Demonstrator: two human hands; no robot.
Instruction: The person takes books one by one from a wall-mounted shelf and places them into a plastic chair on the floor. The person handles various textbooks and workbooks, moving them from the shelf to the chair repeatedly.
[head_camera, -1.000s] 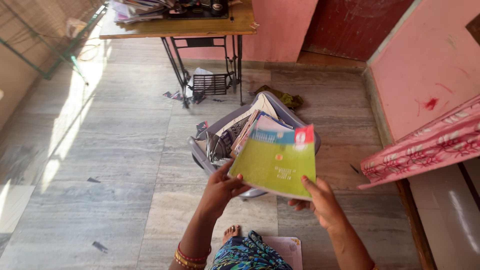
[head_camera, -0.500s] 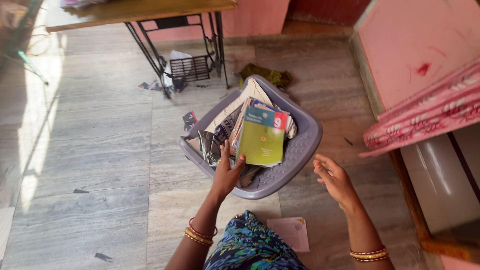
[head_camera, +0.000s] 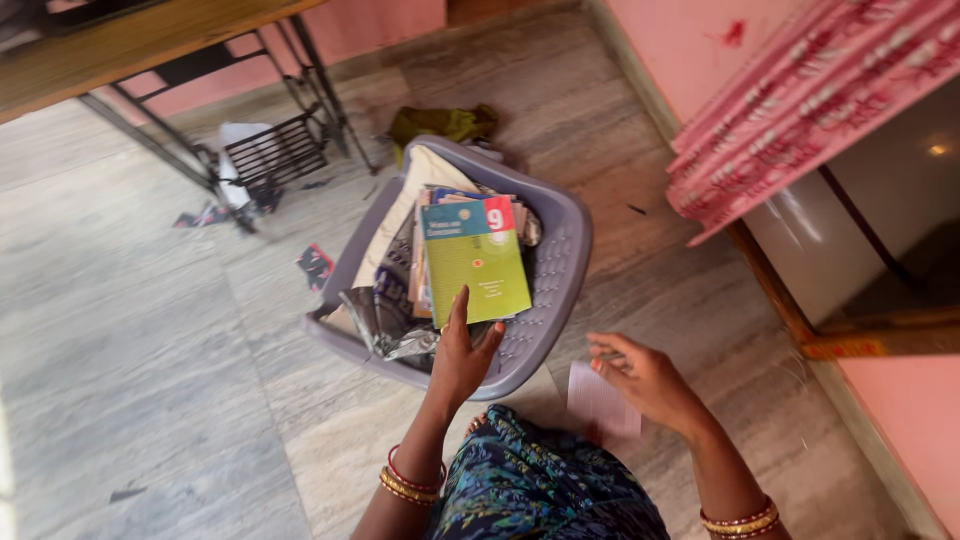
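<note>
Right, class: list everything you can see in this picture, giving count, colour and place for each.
Basket: one, grey, on the floor.
Book: one, green, on top of the pile in the basket.
Cloth: one, olive, behind the basket.
Paper: one, pale pink, on the floor under the right hand.
Table: one, wooden top, black metal legs, top left.
Curtain: one, pink patterned, top right.
Left hand: touching the book's lower edge.
Right hand: open, empty, over the paper.
</note>
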